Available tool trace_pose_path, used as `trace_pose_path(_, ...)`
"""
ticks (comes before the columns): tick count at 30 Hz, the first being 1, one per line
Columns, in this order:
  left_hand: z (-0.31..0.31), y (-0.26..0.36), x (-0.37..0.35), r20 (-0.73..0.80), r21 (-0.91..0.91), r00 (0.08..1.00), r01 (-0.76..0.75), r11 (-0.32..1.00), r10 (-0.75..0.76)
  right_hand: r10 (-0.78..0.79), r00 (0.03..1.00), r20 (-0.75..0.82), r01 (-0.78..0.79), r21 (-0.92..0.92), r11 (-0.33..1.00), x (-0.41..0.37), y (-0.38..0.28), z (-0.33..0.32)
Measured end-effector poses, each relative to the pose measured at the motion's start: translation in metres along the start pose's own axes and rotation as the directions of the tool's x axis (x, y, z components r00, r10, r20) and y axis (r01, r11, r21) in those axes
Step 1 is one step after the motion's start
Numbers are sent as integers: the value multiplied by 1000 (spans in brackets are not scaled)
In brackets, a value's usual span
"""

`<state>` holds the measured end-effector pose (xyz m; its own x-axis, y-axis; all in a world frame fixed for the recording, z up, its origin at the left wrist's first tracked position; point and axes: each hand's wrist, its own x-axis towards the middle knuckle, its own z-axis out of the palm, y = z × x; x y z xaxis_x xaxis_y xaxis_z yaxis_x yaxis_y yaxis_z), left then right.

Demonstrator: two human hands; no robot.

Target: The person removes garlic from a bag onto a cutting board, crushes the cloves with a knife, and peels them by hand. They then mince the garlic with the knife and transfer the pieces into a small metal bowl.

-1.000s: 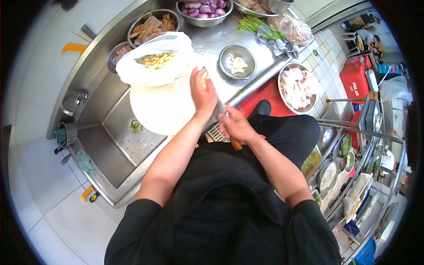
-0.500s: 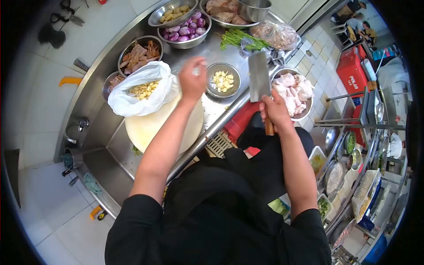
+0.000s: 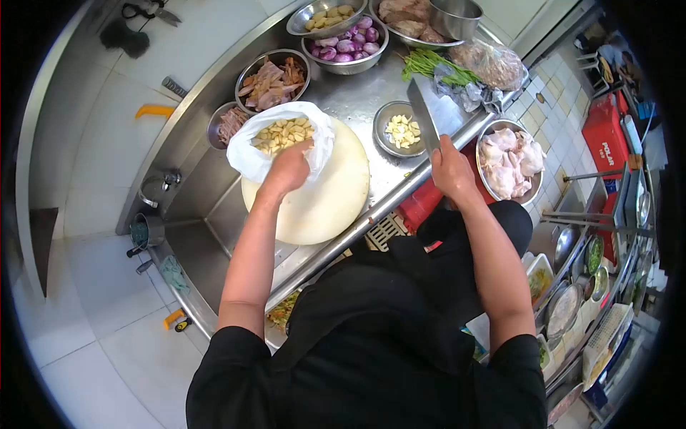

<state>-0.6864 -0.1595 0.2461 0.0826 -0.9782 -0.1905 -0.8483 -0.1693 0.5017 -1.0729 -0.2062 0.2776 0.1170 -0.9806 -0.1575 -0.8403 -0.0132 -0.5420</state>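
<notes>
my left hand (image 3: 289,171) is at the mouth of the white bag (image 3: 245,159), fingers bent over the pale cloves (image 3: 284,131) inside; the fingertips are hidden, so i cannot tell whether they grasp any. my right hand (image 3: 451,170) is wrapped round the grip of the cleaver (image 3: 424,114), its blade slanting up and away from me, crossing the right edge of the small bowl (image 3: 381,145) as i look down. more cloves lie in that bowl, to the right of the round board (image 3: 330,209). the bag sits on the far left part of the board, with its mouth spread wide.

farther out on the metal surface (image 3: 350,93), purple bulbs (image 3: 344,50) fill a bowl, with another bowl of yellowish pieces (image 3: 330,18) behind it. brownish strips (image 3: 270,86) lie in a bowl beyond the bag. green stems (image 3: 429,63) lie near a knotted clear bag (image 3: 493,63). past the edge at my right, a wide bowl holds pale raw meat (image 3: 510,161). the sink (image 3: 191,247) is at my left.
</notes>
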Motion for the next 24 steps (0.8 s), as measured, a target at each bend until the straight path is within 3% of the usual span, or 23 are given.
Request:
trace_pose_path(2, -26, -7, 16, -7, 7, 985, 171, 985, -171, 47, 999, -2, -46, 43, 998, -1, -3, 1)
trace_pose_path(5, -5, -49, 48, -192, 76, 981, 53, 996, -38, -79, 994, -74, 91, 184, 979, 5, 4, 10)
trace_pose_path(6, -9, -37, 49, -144, 71, 989, 44, 996, -34, -79, 994, -80, 94, 208, 974, 5, 2, 11)
trace_pose_path(10, 35, -43, 69, -331, 231, 943, 46, 972, 34, -54, 999, -11, 55, 161, 985, 1, -1, 17)
trace_pose_path(14, 62, -33, 66, -417, 339, 908, 103, 935, 51, -51, 999, 4, 49, 156, 987, -7, -10, 18)
trace_pose_path(17, 70, -45, 65, -395, 334, 906, -10, 942, 150, -37, 999, 25, 34, 142, 989, -9, -11, 17)
trace_pose_path(20, 67, -42, 65, -368, 322, 916, -34, 946, 158, -43, 998, 41, 39, 103, 994, -9, -11, 18)
trace_pose_path(24, 41, -43, 75, -278, 149, 956, -47, 988, 88, -46, 997, 68, 42, 57, 998, -9, -10, 15)
